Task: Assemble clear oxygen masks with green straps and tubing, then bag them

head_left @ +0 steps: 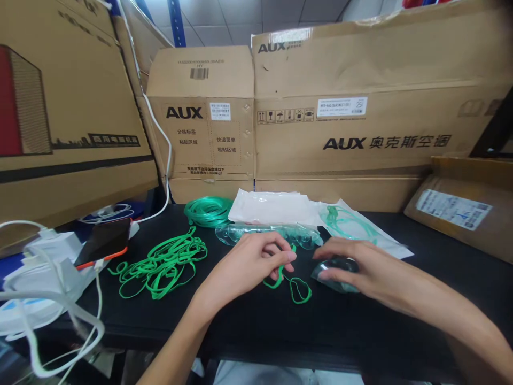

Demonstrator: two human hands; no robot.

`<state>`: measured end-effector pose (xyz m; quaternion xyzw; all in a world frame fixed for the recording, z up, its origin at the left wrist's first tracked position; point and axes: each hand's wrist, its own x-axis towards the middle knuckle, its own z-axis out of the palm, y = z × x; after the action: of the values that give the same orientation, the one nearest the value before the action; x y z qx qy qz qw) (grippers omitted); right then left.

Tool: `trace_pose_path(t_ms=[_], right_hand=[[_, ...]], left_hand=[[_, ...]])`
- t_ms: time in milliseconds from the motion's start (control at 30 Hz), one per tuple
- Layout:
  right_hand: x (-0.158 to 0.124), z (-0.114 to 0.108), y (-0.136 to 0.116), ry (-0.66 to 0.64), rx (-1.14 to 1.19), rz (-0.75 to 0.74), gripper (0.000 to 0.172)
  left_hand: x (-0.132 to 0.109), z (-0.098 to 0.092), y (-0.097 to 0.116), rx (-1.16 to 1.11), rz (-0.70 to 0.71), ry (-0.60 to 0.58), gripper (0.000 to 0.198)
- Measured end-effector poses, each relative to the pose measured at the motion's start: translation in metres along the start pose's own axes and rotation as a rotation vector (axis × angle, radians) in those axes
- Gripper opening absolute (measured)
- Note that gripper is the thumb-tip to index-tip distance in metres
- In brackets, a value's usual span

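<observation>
My left hand [262, 259] pinches a green elastic strap [300, 291], whose loop hangs down to the black table. Close by on the right, my right hand [352, 262] has its thumb and fingers around a clear plastic mask [340, 286], partly hidden by the hand. Behind both hands lies a row of clear, green-tinted masks [256, 234]. A loose pile of green elastic straps [160, 270] is left of my left forearm. Coiled green tubing [206, 211] sits further back.
White packs [272, 206] and a pouch with pale green tubing [360, 227] lie at the back. Large cardboard boxes [212, 139] wall off the rear. A phone [105, 241] with white cables and chargers is at the left; a taped carton [460, 203] stands right.
</observation>
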<state>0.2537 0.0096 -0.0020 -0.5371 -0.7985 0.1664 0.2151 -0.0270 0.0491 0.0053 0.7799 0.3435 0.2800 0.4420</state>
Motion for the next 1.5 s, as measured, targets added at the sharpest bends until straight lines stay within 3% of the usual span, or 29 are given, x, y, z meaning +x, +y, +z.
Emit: trace_pose_path(t_ms=[100, 233, 333, 433, 567, 733, 867, 967, 1067, 1167, 1333, 1400, 1500], right_hand=[[0.001, 0.001, -0.024, 0.146, -0.026, -0.178, 0.032], [0.0, 0.022, -0.052, 0.093, 0.047, -0.376, 0.025], [0.001, 0.039, -0.063, 0.065, 0.039, -0.37, 0.033], [0.005, 0.047, -0.068, 0.098, 0.002, -0.383, 0.017], [0.009, 0.041, -0.068, 0.206, 0.02, -0.422, 0.014], [0.011, 0.033, -0.063, 0.368, 0.087, -0.283, 0.015], [0.015, 0.033, -0.064, 0.36, 0.175, -0.214, 0.02], [0.013, 0.027, -0.061, 0.297, 0.181, -0.196, 0.002], [0.004, 0.015, -0.047, 0.283, 0.081, -0.133, 0.042], [-0.007, 0.006, -0.019, 0.253, -0.107, -0.032, 0.06], [-0.011, 0.008, 0.025, -0.004, -0.213, 0.096, 0.057], [-0.01, 0.006, 0.025, -0.014, -0.159, 0.138, 0.056], [-0.007, -0.004, 0.007, -0.006, -0.004, 0.176, 0.062]], left_hand=[[0.002, 0.002, 0.0, 0.02, -0.02, 0.04, 0.027], [0.002, 0.003, 0.002, 0.066, -0.049, 0.117, 0.028], [0.001, 0.003, 0.001, 0.102, -0.049, 0.146, 0.033], [0.003, 0.003, -0.002, 0.083, -0.045, 0.145, 0.029], [0.008, 0.002, -0.009, -0.087, -0.054, 0.149, 0.04], [0.008, -0.001, -0.009, -0.172, -0.071, 0.166, 0.063], [0.007, 0.0, 0.0, -0.166, 0.065, 0.103, 0.049], [0.008, 0.0, 0.004, -0.195, 0.088, 0.164, 0.033], [0.009, -0.001, 0.005, -0.207, 0.081, 0.229, 0.026], [0.009, -0.001, 0.005, -0.256, 0.081, 0.211, 0.024], [0.007, -0.001, 0.004, -0.196, 0.054, 0.201, 0.027], [0.005, -0.002, 0.003, -0.116, 0.037, 0.192, 0.029], [0.003, -0.003, 0.003, -0.019, 0.05, 0.17, 0.029]])
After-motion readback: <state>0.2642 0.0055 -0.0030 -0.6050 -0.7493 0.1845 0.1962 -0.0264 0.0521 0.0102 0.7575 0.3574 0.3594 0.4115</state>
